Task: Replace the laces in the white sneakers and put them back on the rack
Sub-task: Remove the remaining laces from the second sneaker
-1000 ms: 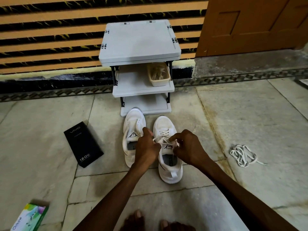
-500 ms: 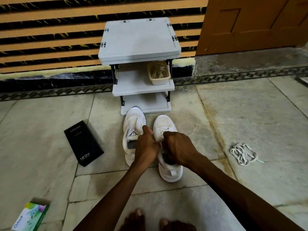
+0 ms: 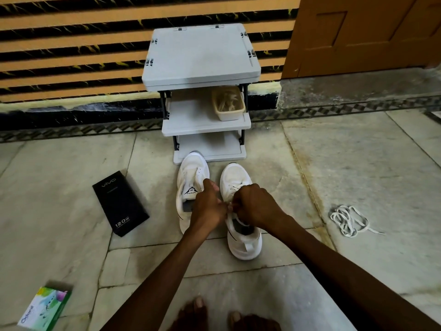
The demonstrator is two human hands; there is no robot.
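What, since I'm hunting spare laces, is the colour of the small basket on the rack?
The basket is cream-beige, seen best in the head view.

Left sneaker [image 3: 191, 174]: white, black tongue badge lettered in white, black side line.
Right sneaker [image 3: 235, 174]: white, dark grey inside, black side line.
Fitted laces [image 3: 235, 187]: white.
Loose laces [image 3: 346, 219]: white.
Rack [image 3: 200, 56]: pale grey shelves, black posts.
Basket [image 3: 229, 115]: cream.
Large box [image 3: 120, 203]: black, grey and white lettering.
Small box [image 3: 45, 308]: white and green, purple blotches, blue lettering.
Wall [image 3: 71, 51]: orange and black horizontal stripes, yellow veins in the black.
Door [image 3: 358, 44]: orange-brown.
Floor [image 3: 358, 163]: pale grey slabs, brown stains, black-and-grey zigzag border.
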